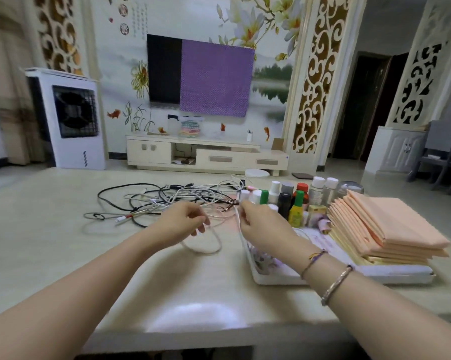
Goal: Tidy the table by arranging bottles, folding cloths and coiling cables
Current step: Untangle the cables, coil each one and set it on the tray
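Left hand (185, 219): pinches white cable (206, 249) loop.
Right hand (260, 227): grips same cable.
Cable tangle (167, 201): beyond both hands.

Bare forearms; right wrist wears two bracelets (333, 276).

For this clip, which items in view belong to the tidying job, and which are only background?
Part of the job:
- thin white cable, held by left hand and right hand
- tangled pile of black and white cables
- cluster of small capped bottles
- stack of folded peach cloths
- white tray

Just background:
- white air cooler
- purple-draped screen
- cream TV cabinet
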`<state>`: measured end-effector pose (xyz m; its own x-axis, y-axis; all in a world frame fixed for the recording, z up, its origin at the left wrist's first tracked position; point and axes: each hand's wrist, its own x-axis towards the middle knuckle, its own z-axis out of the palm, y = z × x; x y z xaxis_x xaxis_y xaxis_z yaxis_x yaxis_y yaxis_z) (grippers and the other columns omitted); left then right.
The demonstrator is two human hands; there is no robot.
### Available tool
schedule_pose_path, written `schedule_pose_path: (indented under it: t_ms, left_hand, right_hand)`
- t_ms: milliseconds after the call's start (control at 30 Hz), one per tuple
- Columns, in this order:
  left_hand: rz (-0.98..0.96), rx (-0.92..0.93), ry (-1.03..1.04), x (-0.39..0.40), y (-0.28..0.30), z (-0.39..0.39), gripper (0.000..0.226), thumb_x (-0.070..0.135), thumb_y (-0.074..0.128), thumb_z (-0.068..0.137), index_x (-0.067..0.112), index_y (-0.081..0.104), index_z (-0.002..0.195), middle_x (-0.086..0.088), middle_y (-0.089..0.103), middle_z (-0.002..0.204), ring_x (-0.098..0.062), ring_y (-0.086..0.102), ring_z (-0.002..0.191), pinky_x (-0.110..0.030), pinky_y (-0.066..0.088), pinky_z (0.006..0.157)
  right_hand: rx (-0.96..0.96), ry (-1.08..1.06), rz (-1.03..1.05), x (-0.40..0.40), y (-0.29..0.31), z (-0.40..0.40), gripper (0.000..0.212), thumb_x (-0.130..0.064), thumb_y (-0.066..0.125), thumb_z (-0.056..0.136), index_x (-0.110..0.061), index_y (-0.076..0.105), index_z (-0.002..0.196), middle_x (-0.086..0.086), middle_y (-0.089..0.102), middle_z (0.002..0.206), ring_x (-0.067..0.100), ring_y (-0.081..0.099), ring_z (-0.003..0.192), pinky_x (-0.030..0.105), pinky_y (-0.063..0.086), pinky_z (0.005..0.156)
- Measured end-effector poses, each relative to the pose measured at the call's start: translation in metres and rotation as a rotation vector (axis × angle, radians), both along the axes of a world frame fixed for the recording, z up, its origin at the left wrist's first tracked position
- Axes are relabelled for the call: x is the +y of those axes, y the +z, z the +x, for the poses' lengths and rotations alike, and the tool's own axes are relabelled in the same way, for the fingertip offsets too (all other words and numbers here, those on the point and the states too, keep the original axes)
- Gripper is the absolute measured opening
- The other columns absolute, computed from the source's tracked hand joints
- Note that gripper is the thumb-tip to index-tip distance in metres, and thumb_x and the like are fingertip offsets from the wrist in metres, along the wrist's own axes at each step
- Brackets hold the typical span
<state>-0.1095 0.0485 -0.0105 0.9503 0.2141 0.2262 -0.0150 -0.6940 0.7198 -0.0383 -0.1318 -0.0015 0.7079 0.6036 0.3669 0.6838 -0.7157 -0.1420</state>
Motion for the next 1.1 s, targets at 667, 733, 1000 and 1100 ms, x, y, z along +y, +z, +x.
schedule_pose_path:
  t_ms: [667,733,1000,1100]
  left_hand:
    - [0.239,0.014,0.394,0.197,-0.036,-0.027,0.028,0.027,0.075,0.073,0.024,0.050,0.086,0.002,0.055,0.092,-0.017,0.052,0.082,-0.034,0.048,0.078]
    - [0.251,0.041,0.356,0.199,-0.040,-0.025,0.031,0.034,0.075,0.075,0.026,0.055,0.097,0.004,0.054,0.098,-0.015,0.053,0.091,-0.033,0.048,0.083]
    - [0.443,0.058,0.409,0.173,-0.045,-0.014,0.009,0.034,0.059,0.087,0.029,0.057,0.094,0.008,0.057,0.098,-0.015,0.053,0.094,-0.030,0.044,0.076]
    - [0.449,0.043,0.483,0.166,-0.043,-0.017,0.008,0.033,0.056,0.089,0.026,0.058,0.089,0.005,0.059,0.096,-0.017,0.054,0.095,-0.031,0.044,0.073]
  right_hand:
    - [0.141,0.317,0.271,0.229,-0.063,0.014,0.027,-0.006,0.050,0.083,-0.022,0.057,0.103,0.000,0.058,0.106,0.023,0.050,0.106,0.039,0.040,0.093]
    - [0.143,0.309,0.287,0.227,-0.064,0.020,0.029,-0.005,0.050,0.081,-0.022,0.059,0.103,-0.001,0.060,0.110,0.023,0.050,0.108,0.039,0.039,0.095]
    - [0.137,0.089,0.146,0.193,-0.046,0.028,0.018,-0.018,0.056,0.086,-0.021,0.057,0.104,0.003,0.053,0.111,0.025,0.048,0.110,0.034,0.041,0.088]
    - [0.243,0.004,0.053,0.172,-0.033,0.028,0.016,-0.037,0.061,0.085,-0.023,0.058,0.093,-0.001,0.060,0.102,0.022,0.056,0.101,0.031,0.043,0.077]
